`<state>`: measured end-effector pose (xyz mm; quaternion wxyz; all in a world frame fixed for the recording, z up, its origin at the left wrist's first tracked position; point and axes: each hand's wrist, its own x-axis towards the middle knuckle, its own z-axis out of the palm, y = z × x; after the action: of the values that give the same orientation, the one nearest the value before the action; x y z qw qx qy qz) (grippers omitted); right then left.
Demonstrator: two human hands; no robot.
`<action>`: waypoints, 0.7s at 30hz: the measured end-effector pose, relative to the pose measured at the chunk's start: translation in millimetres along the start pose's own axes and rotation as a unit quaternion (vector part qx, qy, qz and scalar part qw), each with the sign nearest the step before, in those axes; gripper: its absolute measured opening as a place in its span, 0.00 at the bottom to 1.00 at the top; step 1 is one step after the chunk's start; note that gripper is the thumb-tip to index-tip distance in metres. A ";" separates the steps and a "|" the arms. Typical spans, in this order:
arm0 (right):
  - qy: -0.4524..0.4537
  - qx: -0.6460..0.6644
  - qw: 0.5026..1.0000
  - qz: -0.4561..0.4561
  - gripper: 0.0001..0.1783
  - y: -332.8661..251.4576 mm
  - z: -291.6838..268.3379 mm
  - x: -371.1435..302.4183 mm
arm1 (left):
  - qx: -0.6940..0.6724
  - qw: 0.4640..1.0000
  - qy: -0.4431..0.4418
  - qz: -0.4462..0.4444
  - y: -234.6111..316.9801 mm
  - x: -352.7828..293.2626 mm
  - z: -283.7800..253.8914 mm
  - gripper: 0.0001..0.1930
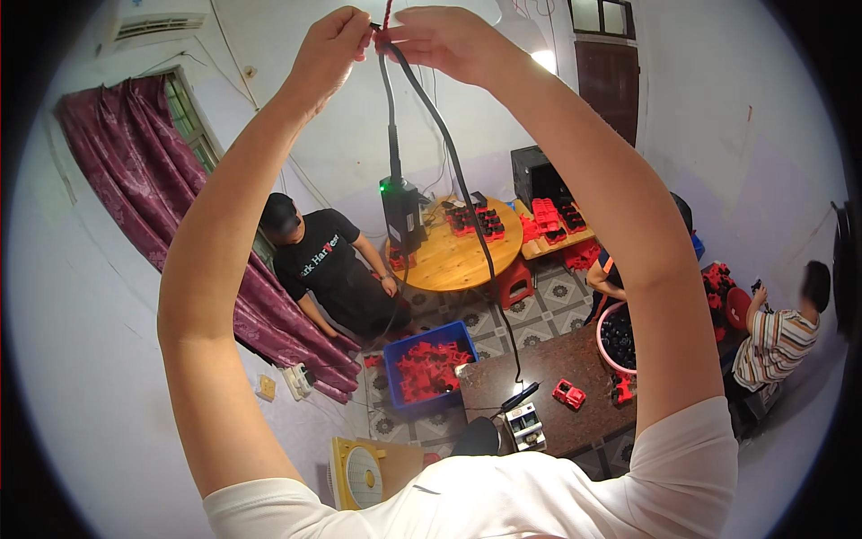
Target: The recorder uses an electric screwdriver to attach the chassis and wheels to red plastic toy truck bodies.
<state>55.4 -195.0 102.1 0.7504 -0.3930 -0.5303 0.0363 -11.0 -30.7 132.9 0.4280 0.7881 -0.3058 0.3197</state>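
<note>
Both my arms reach up to the top of the view. My left hand (334, 56) is closed in a pinch at a short black end of cable beside a red cord (387, 16). From the other side my right hand (446, 43) has its fingers pressed in on the red cord, where it is wound round a black cable (456, 157). The exact grip at the knot is too small to make out. Below the hands hangs a black power adapter (403, 216) with a green light, its lead running up to the knot.
A brown table (557, 431) holds a red toy car (568, 393), a soldering iron (521, 397) and a pink basin (603, 346) of black parts. A blue crate (392, 382) of red parts stands left. Round wooden table (440, 278) behind; people stand at left and right.
</note>
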 end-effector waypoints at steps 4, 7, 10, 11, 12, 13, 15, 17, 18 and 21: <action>0.098 -0.154 0.981 0.069 0.14 -7.7 13.9 8.8 | 0.030 0.998 -0.049 0.039 -6.6 -2.6 -4.4 0.11; 0.160 -0.419 0.892 0.062 0.13 -14.8 13.1 24.4 | 0.073 0.992 -0.060 0.080 -14.4 -6.8 -5.1 0.10; 0.152 -0.375 0.914 0.022 0.10 -18.7 -2.8 33.5 | 0.221 0.944 -0.039 0.241 -14.4 -21.0 6.4 0.07; 0.146 -0.395 0.907 0.014 0.11 -20.3 2.4 33.6 | 0.221 0.945 -0.037 0.239 -16.9 -22.9 4.9 0.07; 0.148 -0.393 0.907 0.025 0.09 -20.5 7.9 33.2 | 0.213 0.953 -0.051 0.210 -19.2 -24.5 3.9 0.09; 0.146 -0.393 0.907 0.026 0.09 -20.8 12.1 31.0 | 0.204 0.960 -0.066 0.181 -20.1 -26.3 2.4 0.10; 0.151 -0.381 0.912 0.035 0.09 -22.3 19.5 24.7 | 0.104 0.989 -0.041 0.100 -33.0 -19.4 -1.1 0.13; 0.147 -0.370 0.917 0.032 0.10 -22.3 17.6 23.9 | 0.001 1.000 -0.017 0.022 -38.6 -14.6 1.5 0.15; 0.145 -0.356 0.923 0.029 0.10 -21.8 17.2 23.9 | -0.053 0.997 -0.044 -0.029 -41.7 -12.6 4.9 0.18; 0.149 -0.395 0.906 0.015 0.11 -21.0 7.5 28.3 | -0.191 0.971 -0.106 -0.093 -34.4 -10.9 20.0 0.18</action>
<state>54.0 -192.1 138.0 0.6031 -0.6660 -0.3774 -0.2243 13.2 -30.5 99.4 0.5637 0.7459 -0.3307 0.1286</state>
